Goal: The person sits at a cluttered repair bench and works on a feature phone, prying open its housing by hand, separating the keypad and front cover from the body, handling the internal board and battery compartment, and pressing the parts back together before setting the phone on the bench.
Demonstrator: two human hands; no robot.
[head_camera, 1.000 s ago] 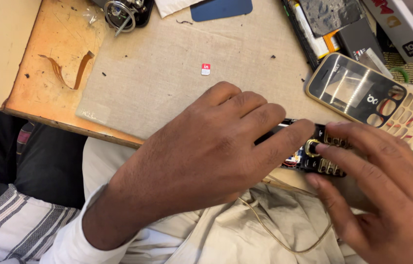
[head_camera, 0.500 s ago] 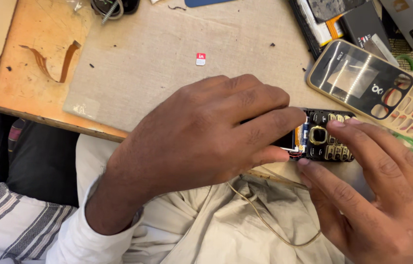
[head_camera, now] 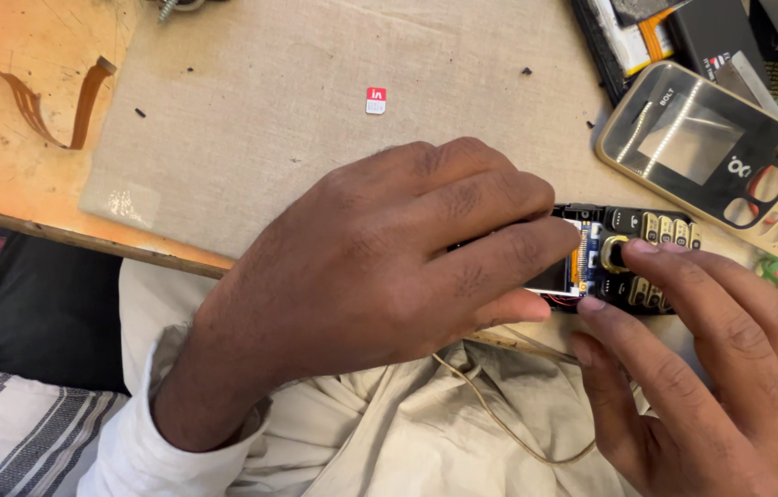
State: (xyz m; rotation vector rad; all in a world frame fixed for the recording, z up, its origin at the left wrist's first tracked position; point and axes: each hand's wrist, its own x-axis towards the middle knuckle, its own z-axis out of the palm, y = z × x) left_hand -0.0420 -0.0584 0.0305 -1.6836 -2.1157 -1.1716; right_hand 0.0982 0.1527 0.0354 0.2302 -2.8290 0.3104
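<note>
The left hand (head_camera: 389,276) pinches the bare phone body (head_camera: 623,258) steady at the counter (head_camera: 30,184) edge; at three o'clock, right hand (head_camera: 711,387) fingertips press its keypad.

An orange-brown wooden surface (head_camera: 21,175) with a worn, scratched top fills the upper part of the view, its front edge running slantwise. A beige woven cloth mat (head_camera: 269,138) covers most of it. Light falls evenly and soft, with faint shadows. Below the edge lies dark shadow.
</note>
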